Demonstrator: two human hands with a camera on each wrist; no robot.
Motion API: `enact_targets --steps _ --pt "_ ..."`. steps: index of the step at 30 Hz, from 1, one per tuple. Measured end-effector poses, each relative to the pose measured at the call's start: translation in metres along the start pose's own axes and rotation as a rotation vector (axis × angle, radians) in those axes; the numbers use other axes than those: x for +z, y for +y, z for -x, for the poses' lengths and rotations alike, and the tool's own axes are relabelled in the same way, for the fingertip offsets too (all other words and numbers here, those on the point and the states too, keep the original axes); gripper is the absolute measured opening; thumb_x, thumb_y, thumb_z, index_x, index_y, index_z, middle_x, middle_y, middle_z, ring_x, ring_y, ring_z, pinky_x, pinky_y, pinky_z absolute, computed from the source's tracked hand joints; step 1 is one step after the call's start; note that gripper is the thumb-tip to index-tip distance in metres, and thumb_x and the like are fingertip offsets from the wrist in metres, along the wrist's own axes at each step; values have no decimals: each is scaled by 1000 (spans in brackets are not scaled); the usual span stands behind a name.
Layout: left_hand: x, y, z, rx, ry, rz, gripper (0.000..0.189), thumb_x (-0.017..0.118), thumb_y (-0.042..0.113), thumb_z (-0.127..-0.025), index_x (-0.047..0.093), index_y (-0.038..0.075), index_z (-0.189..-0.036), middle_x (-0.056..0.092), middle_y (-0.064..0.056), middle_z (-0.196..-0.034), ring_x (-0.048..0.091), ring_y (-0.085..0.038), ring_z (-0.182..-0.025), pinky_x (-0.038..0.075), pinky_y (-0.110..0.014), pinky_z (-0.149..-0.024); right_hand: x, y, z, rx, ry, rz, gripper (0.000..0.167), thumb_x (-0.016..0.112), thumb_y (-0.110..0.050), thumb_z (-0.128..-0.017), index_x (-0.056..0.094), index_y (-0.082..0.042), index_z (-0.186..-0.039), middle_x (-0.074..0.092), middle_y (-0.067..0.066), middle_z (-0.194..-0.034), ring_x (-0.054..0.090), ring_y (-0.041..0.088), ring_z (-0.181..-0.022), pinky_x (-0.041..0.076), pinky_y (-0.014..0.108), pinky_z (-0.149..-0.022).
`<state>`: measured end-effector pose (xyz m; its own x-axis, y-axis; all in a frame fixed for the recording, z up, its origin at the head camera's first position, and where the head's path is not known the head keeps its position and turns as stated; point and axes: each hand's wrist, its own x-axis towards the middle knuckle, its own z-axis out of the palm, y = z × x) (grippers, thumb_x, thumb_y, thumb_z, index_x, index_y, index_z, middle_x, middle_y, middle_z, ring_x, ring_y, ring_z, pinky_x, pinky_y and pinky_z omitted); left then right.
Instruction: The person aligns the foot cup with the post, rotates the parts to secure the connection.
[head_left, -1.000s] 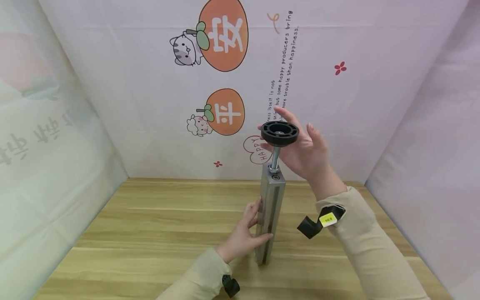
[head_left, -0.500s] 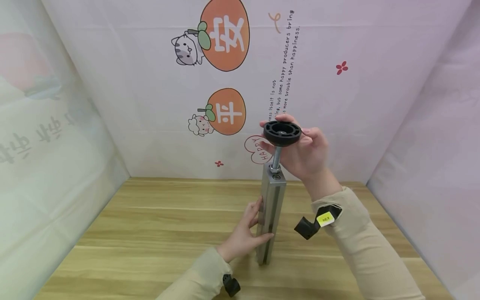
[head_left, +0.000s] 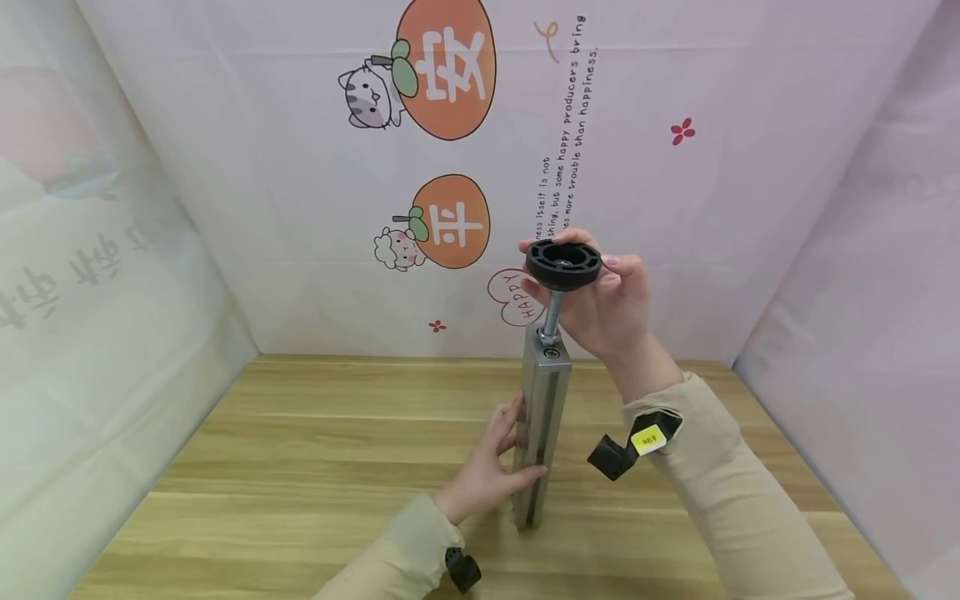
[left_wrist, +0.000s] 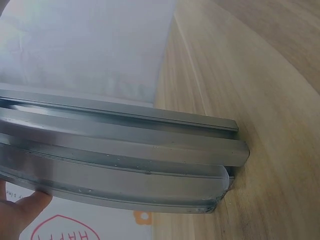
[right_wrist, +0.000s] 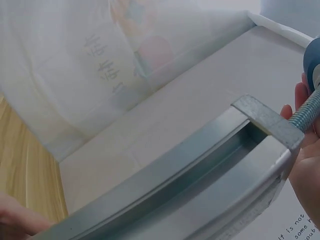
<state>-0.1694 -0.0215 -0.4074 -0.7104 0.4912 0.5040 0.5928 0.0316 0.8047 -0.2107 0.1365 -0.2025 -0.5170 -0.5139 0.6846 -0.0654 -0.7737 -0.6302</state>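
The left hand (head_left: 486, 471) gripped a grooved metal bar (head_left: 542, 421), the thumb on the near face and the other fingers along its left side, so the bar was pinched between them. The bar stood upright, rising well above those fingers, while its lower end rested on the wood-grain worktop (head_left: 337, 442) below them. The right hand (head_left: 611, 308) was higher, its fingers pinching the rim of a black round foot (head_left: 562, 278), thumb at the right edge and fingertips behind. Just under these fingers a threaded bolt (head_left: 553, 315) ran from the foot to the bar's top end. Beyond the right fingers hung a white printed cloth (head_left: 637, 175); 2 beige sleeves (head_left: 742, 500) covered the arms.
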Motion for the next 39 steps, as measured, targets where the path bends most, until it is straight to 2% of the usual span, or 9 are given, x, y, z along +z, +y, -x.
enact_targets --steps 6,9,14,21,25,32,39 --pt "0 0 0 2 -3 6 98 71 -2 -81 11 24 -153 33 -13 -135 37 -15 -122 43 -42 -102 4 0 0 0 36 38 31 49 -25 -83 61 -11 -107 57 13 -119 50 21 -112 40 34 -97" --pt "-1 -2 1 33 5 6 98 71 -2 -81 11 24 -153 34 -14 -134 37 -13 -121 45 -42 -100 5 2 1 3 64 52 30 50 -26 -82 61 -12 -107 58 12 -119 50 21 -111 39 34 -97" --pt "-2 -2 3 42 14 7 98 71 -3 -81 11 23 -153 34 -15 -134 37 -12 -121 46 -41 -98 5 5 1 -8 83 93 29 51 -27 -83 60 -14 -107 57 10 -119 49 19 -113 39 32 -98" --pt "-1 -2 1 42 10 11 96 70 -2 -81 11 22 -153 33 -15 -136 37 -14 -122 46 -41 -99 8 3 3 -31 177 269 24 53 -32 -84 60 -18 -103 57 6 -115 46 20 -116 37 29 -95" --pt "-1 -2 0 36 4 12 96 70 -1 -81 11 22 -153 33 -14 -136 37 -14 -122 46 -40 -99 6 0 3 -41 172 359 24 50 -32 -87 59 -19 -104 56 4 -112 46 20 -117 35 29 -97" --pt "-1 -1 0 22 2 19 98 70 -3 -80 11 23 -153 33 -15 -136 37 -15 -122 46 -40 -100 3 -4 5 -61 136 407 23 46 -27 -91 57 -17 -108 52 6 -115 50 19 -114 37 27 -100" --pt "-1 0 1 18 5 12 98 71 -3 -80 11 23 -153 33 -15 -136 37 -17 -123 44 -42 -101 9 -3 8 -102 218 449 19 48 -18 -92 60 -13 -106 47 9 -116 54 18 -107 44 25 -96"
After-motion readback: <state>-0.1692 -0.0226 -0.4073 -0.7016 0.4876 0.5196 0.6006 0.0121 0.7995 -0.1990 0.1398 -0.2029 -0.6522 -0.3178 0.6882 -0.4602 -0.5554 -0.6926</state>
